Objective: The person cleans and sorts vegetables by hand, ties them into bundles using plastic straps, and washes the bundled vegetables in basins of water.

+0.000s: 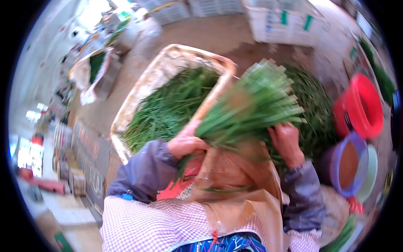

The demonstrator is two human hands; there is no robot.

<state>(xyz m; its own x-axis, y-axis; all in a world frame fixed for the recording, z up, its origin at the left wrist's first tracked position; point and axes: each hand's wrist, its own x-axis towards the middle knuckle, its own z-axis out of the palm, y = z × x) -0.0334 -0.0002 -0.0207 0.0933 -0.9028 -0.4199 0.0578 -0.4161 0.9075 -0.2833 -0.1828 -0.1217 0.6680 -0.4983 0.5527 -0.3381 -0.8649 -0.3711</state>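
Observation:
A thick bundle of long green leaves (pixel 247 105) lies across in front of me, blurred by motion. My left hand (pixel 187 143) is closed round its left end. At its right side, my right hand (pixel 287 140) has its fingers pressed against the leaves. Below the bundle, a brown apron (pixel 235 168) covers my lap. Just left of it stands a whitish crate (pixel 142 75) with an orange-brown rim, holding loose green leaves (pixel 168 105). Behind and right of the bundle is a pile of darker leaves (pixel 312 105) on the floor.
A red bucket (pixel 342 111) and a purple bucket (pixel 336 168) stand at the right, beside a pale green basin (pixel 371 172). White crates (pixel 281 25) line the back. A lined container (pixel 103 80) with greens is at the upper left. Flattened cardboard (pixel 88 157) lies at the left.

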